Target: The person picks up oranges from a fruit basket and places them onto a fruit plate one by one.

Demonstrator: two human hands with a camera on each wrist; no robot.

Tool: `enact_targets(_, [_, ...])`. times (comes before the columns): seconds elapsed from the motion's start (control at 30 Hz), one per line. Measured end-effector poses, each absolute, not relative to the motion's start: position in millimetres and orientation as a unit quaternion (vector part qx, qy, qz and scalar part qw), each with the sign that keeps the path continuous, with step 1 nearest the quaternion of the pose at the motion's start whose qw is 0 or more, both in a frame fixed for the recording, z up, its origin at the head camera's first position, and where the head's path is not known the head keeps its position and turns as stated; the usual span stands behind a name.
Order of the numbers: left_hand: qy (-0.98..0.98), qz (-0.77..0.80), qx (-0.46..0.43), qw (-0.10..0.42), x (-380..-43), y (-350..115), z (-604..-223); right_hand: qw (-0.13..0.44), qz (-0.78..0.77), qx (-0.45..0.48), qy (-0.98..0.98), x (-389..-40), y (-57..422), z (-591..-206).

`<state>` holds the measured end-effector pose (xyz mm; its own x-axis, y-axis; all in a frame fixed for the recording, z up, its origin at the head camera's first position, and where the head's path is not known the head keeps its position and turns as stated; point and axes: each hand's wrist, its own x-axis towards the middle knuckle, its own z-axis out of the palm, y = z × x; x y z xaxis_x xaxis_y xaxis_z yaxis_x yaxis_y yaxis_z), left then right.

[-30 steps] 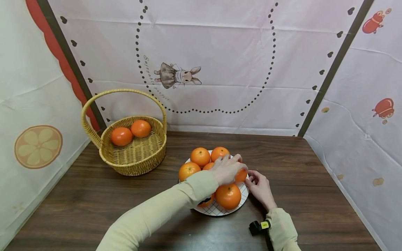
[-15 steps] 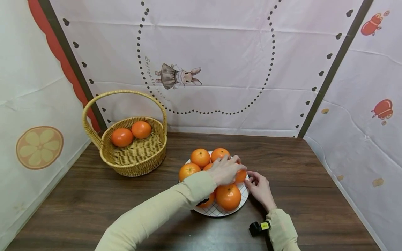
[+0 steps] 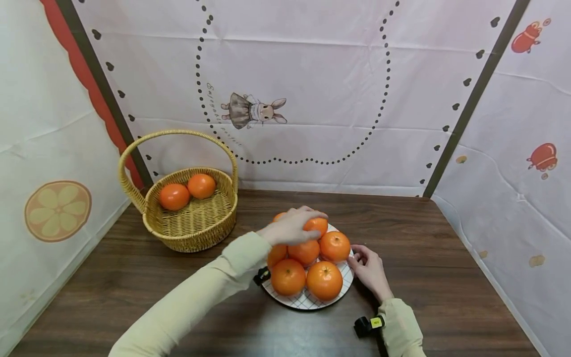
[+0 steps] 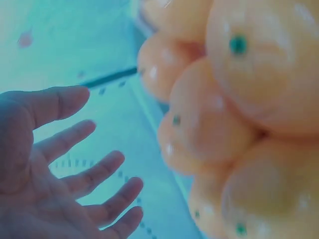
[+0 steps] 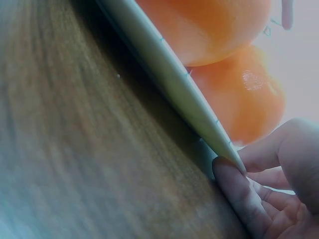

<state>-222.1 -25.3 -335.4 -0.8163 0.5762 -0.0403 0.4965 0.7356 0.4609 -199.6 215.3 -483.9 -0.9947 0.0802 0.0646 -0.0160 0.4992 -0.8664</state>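
Several oranges (image 3: 324, 281) are heaped on a round white plate (image 3: 291, 301) with a grid pattern. My left hand (image 3: 291, 226) hovers over the back of the heap, overlapping the rear oranges in the head view. In the left wrist view its fingers (image 4: 102, 174) are spread and relaxed, with a gap between them and the oranges (image 4: 209, 114); nothing is in the palm. At the plate's right edge, my right hand (image 3: 370, 270) pinches the rim (image 5: 177, 82), thumb (image 5: 239, 191) below and fingers above, as the right wrist view shows.
A yellow wicker basket (image 3: 209, 241) with a tall handle stands at the back left, holding two orange-red fruits (image 3: 174, 197). The dark wooden table (image 3: 446, 277) meets printed cloth walls (image 3: 312, 74) at the back and sides.
My left hand has moved left and back, off the right-hand orange to above the rear ones, uncovering the front and right oranges. My right hand stays at the plate's rim.
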Motion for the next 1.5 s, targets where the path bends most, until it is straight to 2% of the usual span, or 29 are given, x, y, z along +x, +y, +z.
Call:
enact_targets(0.2, [0.911, 0.336, 0.236, 0.027, -240, -78, -327, 0.045, 0.497, -0.019, -0.867, -199, 216, -484])
enact_targets(0.37, [0.916, 0.363, 0.170, -0.021, -254, -126, -318, 0.048, 0.498, -0.015, -0.866, -199, 216, -484])
enact_targets(0.67, [0.960, 0.272, 0.063, -0.032, -278, -192, -314, 0.051, 0.502, -0.016, -0.863, -200, 215, -487])
enact_targets(0.9, [0.976, 0.215, -0.029, 0.003, -295, -217, -327, 0.052, 0.508, -0.010, -0.860, -199, 215, -486])
enact_targets(1.2, [0.977, 0.205, -0.032, 0.047, -311, -225, -332, 0.054, 0.508, -0.013, -0.860, -199, 216, -485])
enact_targets(1.5, [0.984, 0.161, -0.025, 0.078, -313, -222, -333, 0.049, 0.512, -0.014, -0.858, -197, 216, -483])
